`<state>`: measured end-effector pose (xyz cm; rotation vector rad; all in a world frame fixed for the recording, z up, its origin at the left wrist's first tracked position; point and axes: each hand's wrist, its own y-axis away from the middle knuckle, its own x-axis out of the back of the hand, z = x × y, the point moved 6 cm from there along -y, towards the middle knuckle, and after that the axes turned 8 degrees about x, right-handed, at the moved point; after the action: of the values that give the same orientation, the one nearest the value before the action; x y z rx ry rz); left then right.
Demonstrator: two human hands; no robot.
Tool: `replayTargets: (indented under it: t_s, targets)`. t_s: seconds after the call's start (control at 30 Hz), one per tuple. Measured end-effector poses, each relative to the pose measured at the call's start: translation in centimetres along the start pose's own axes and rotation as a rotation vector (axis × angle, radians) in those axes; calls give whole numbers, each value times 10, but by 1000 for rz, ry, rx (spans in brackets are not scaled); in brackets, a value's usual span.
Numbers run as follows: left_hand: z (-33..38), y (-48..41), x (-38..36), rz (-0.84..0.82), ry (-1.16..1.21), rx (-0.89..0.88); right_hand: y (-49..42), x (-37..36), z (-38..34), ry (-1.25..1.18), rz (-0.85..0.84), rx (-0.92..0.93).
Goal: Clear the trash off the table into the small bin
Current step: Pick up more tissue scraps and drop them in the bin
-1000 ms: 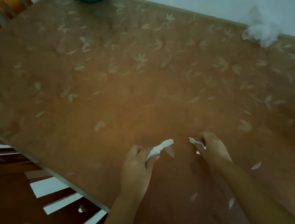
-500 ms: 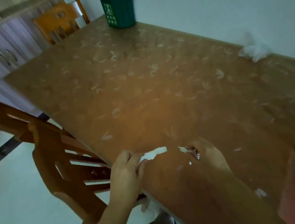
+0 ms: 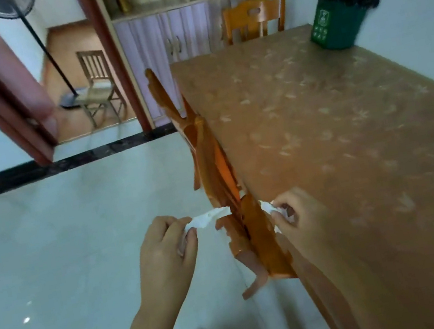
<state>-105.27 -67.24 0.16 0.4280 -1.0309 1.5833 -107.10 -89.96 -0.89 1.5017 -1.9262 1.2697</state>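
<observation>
— Brown flower-patterned table [image 3: 351, 140], pale floor [image 3: 65, 249] beside it. Where's the trash?
— One white paper scrap [image 3: 210, 218] is pinched in the left hand [image 3: 164, 252] over the floor; a smaller crumpled scrap [image 3: 267, 207] is gripped by the right hand [image 3: 303, 218] at the table's near edge.
— Between them?
— An orange chair [image 3: 224, 180]. The small green bin [image 3: 338, 19] stands on the table's far corner.

Right hand [image 3: 297, 218] hides most of its paper scrap [image 3: 267, 207]; table [image 3: 351, 140] runs off right edge; bin [image 3: 340, 22] label blurred, unreadable.
</observation>
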Motion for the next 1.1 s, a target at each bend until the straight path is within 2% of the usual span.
replayTargets:
  t_s: [0.27,0.43,0.57,0.73,0.87,1.1]
  targets:
    - [-162,-26,59,83,2,275,-98,-123,-116,-151,-105,268]
    - [-260,-85,94,93,-37,348,-168,-226,-178,-158,-195,238]
    - [-320,-132,109,59,-48,359,-220,-280,-213,-125,-195,253]
    - [-368,-197,91,7,-25,408,-274,-319,-204,-75,-214,229]
    - [-379,-263,60,-25,6,356,-332,-344,-176,-26,-234,195]
    - [-380,-420,10,-49,17,278,-491,-361,-134,-14,-137,218]
